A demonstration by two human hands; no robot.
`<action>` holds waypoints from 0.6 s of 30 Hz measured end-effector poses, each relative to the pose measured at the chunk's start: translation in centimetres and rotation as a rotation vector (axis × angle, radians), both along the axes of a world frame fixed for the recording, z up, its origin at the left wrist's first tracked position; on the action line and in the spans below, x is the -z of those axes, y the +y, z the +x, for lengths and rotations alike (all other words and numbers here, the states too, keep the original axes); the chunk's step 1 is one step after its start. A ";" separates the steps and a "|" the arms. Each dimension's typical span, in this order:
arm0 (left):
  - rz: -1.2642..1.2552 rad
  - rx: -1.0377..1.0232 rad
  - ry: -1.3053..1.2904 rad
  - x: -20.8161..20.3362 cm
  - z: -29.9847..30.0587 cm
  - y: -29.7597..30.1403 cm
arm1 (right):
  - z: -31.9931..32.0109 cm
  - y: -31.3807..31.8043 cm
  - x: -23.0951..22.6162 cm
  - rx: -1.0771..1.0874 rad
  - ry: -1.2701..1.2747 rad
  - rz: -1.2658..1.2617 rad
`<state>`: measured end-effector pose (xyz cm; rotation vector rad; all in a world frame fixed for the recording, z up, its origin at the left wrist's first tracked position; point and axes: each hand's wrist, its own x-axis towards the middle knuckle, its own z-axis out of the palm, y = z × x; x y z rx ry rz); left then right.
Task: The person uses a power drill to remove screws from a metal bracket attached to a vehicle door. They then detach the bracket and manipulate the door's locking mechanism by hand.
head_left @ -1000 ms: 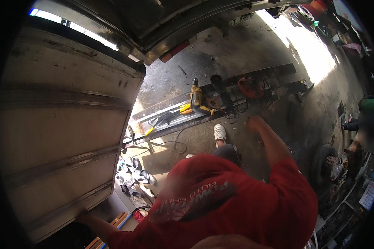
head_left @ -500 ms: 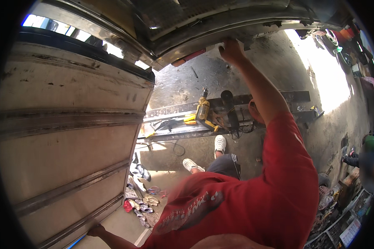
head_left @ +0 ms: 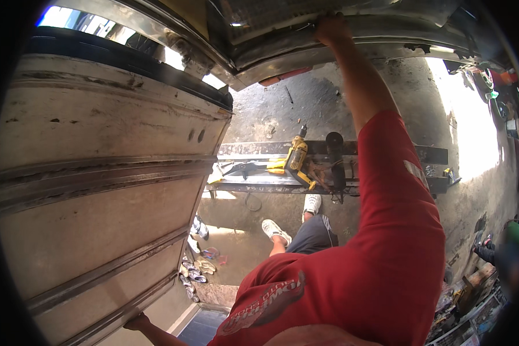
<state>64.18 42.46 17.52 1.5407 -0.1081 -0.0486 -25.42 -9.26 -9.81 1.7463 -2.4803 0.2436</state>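
Note:
Along the upper edge of the view runs a worn metal frame (head_left: 386,40). My right hand (head_left: 333,30) reaches up to it with fingers curled over its ledge. At the left stands a large, dirty off-white panel (head_left: 98,219) with dark metal ribs across it. My left hand (head_left: 135,322) is low down at the panel's bottom rail (head_left: 112,320), its fingers bent against the edge; they are small and partly in shadow. Neither hand carries a loose tool.
Beyond my feet a low metal bench (head_left: 254,181) bears a yellow power drill (head_left: 297,157), a black cylindrical tool (head_left: 335,158) and smaller tools. Several shoes (head_left: 200,265) lie beside the panel. At the right, clutter (head_left: 473,300) lines the floor near another person (head_left: 510,248).
My right hand has moved up from below the frame's lower edge onto its ledge. My left hand stays at the panel's rail. The whole view has shifted slightly.

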 end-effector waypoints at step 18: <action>0.022 0.055 -0.008 0.1 3.0 -1.8 | -12.1 -3.9 4.9 -0.183 0.031 -0.010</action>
